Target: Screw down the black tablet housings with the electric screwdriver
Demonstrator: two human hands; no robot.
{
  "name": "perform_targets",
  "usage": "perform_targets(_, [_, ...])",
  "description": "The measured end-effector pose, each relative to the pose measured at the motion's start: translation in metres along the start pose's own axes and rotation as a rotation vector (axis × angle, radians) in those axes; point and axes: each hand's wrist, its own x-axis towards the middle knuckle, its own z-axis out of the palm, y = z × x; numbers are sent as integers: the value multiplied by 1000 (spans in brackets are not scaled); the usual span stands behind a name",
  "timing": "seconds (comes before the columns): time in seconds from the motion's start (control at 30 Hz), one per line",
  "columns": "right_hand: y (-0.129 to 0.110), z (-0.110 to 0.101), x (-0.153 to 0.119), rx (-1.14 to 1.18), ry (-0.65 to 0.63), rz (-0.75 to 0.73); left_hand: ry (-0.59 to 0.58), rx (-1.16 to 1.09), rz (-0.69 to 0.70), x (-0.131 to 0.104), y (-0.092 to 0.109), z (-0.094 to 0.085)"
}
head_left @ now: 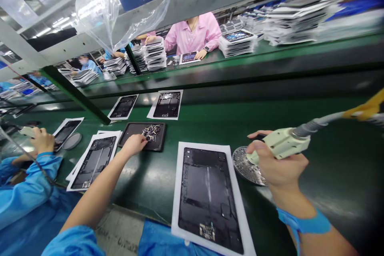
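My right hand (279,168) is wrapped round a pale green electric screwdriver (280,144) with a grey cable. The tool's front end is over a round, perforated metal screw plate (249,164) to the right, its tip hidden. My left hand (135,145) reaches into a black tray (130,130), its fingers pinched together at the edge of a pile of small black-and-white parts (152,131). Whatever is between the fingertips is too small to make out. Between my hands, a black tablet housing (204,184) lies on a white sheet, a small circuit board near its lower end.
More tablet housings on white sheets lie left (96,160) and behind the tray (166,105). A co-worker's hand (42,141) works at far left. A green post (75,94) rises from the bench; a plastic bag (120,8) hangs overhead. Stacks (154,54) stand across.
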Motion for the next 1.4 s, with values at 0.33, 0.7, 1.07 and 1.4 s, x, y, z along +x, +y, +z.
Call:
perform_targets(0.33, [1, -1, -2, -14, -18, -32, 38, -171, -127, 2, 4, 11])
perform_targets(0.7, [-2, -1, -2, -24, -6, -1, 236, -826, -90, -24, 9, 3])
perform_targets(1.07, [1, -4, -2, -15, -64, 30, -214, -1167, 26, -18, 134, 62])
perform_targets(1.4, [-3, -2, -3, 6, -70, 9, -385, -1028, -101, 9, 139, 51])
